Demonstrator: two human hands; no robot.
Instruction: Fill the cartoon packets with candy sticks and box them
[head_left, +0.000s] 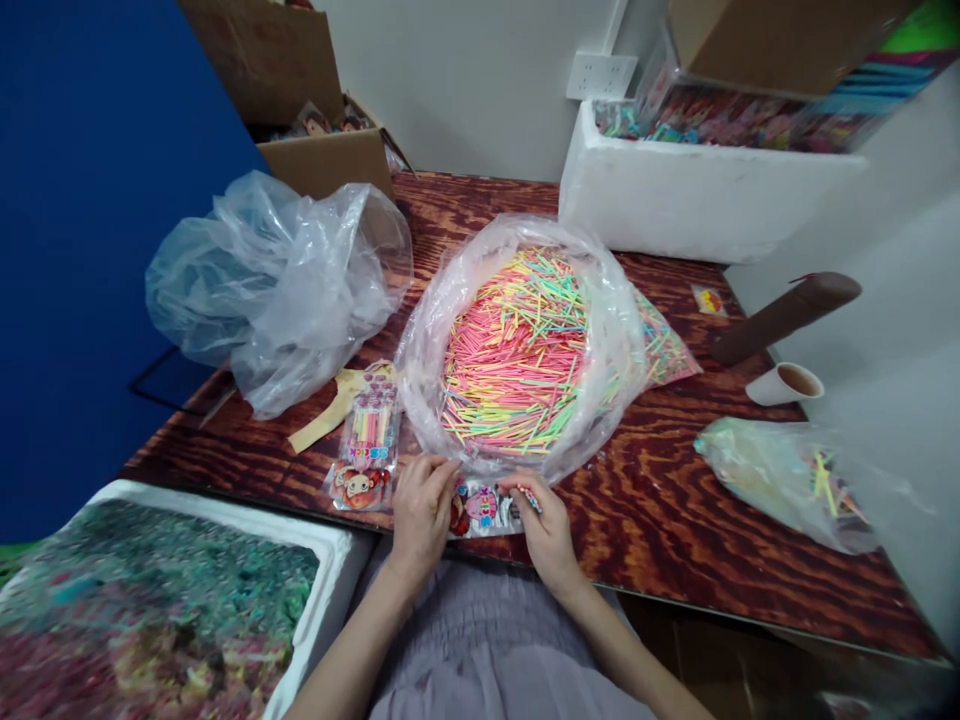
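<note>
At the near edge of the tabletop [675,500], both hands work on a small printed packet [484,508]. The left hand [421,510] pinches its left end with curled fingers; the right hand [546,530] pinches a few coloured sticks [527,496] at its right end. Just behind sits an open plastic bag of sticks [525,350]. A filled packet [364,440] lies left of the hands.
</note>
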